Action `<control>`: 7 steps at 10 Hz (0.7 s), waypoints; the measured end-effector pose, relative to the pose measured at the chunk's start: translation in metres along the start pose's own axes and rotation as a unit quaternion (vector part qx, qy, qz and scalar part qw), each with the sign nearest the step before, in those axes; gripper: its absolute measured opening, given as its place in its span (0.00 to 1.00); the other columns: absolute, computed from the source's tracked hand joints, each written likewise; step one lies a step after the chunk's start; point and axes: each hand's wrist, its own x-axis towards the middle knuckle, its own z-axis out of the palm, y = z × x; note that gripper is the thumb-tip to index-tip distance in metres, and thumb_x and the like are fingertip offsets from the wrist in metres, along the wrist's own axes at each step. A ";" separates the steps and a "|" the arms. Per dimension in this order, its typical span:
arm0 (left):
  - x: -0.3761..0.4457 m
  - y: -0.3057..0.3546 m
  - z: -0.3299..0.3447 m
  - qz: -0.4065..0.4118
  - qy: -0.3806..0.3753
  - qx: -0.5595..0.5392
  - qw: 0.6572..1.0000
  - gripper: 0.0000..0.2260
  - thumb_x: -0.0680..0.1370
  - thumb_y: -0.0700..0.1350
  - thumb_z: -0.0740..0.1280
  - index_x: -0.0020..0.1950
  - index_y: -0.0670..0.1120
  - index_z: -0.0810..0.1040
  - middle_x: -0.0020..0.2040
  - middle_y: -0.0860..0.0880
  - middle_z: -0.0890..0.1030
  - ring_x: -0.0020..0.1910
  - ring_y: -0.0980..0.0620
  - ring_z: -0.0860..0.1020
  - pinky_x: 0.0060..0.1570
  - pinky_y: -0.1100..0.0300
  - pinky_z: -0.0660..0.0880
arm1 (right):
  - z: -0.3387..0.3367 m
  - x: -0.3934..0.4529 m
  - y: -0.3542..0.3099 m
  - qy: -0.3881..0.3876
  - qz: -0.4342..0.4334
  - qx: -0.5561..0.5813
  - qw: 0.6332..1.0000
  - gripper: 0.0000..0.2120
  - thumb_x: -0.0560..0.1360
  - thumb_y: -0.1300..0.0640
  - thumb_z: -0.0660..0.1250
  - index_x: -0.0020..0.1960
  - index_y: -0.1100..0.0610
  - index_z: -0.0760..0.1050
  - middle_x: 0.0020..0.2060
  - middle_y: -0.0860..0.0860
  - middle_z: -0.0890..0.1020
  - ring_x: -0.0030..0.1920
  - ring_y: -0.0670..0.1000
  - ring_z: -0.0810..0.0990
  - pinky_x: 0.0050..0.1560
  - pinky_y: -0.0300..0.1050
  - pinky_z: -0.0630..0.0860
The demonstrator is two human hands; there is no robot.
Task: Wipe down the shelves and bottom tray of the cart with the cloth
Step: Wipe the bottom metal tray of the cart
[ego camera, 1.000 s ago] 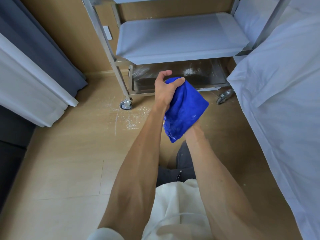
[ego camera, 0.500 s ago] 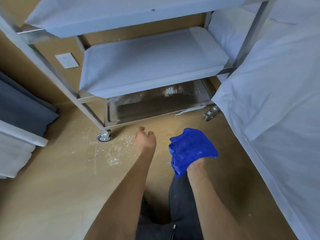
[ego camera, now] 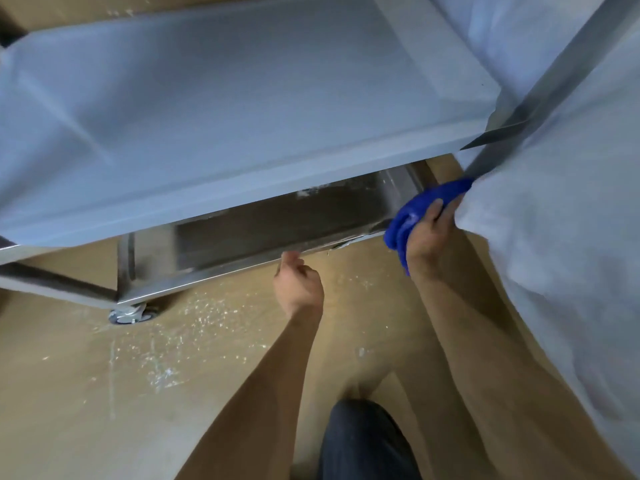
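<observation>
Cloth (ego camera: 420, 211), soft, light, bunched, was gripped in right hand (ego camera: 427, 237) at right end of bottom tray (ego camera: 242, 233); best held wadded. Left hand (ego camera: 299, 285), loosely curled, empty, hovered at front rim.

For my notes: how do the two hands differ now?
The right hand grips the blue cloth at the bottom tray's right end; the left hand holds nothing. The left hand's fingers are loosely curled near the tray's front rim. Both reach toward the tray.
</observation>
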 end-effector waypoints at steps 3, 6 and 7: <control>0.036 -0.096 -0.062 -0.200 0.183 -0.021 0.962 0.12 0.76 0.37 0.61 0.58 0.42 0.74 0.52 0.39 0.79 0.49 0.38 0.78 0.43 0.53 0.69 | 0.060 -0.001 0.019 0.137 -0.001 -0.286 0.948 0.28 0.81 0.41 0.48 0.70 0.53 0.76 0.70 0.57 0.75 0.73 0.60 0.66 0.70 0.59 0.60; 0.107 -0.113 -0.172 -0.187 0.283 -0.108 0.935 0.33 0.77 0.63 0.58 0.78 0.48 0.57 0.71 0.41 0.71 0.68 0.40 0.71 0.66 0.48 0.66 | 0.167 -0.080 -0.049 0.040 -0.103 -0.232 0.966 0.26 0.79 0.48 0.51 0.68 0.57 0.77 0.69 0.61 0.75 0.73 0.63 0.67 0.70 0.60 0.62; 0.103 -0.105 -0.179 -0.191 0.274 -0.073 0.940 0.25 0.79 0.60 0.57 0.71 0.49 0.63 0.66 0.42 0.76 0.62 0.40 0.76 0.59 0.48 0.70 | 0.235 -0.126 -0.113 -0.081 -0.185 -0.265 0.943 0.28 0.79 0.45 0.49 0.75 0.53 0.69 0.76 0.57 0.66 0.78 0.60 0.59 0.74 0.58 0.55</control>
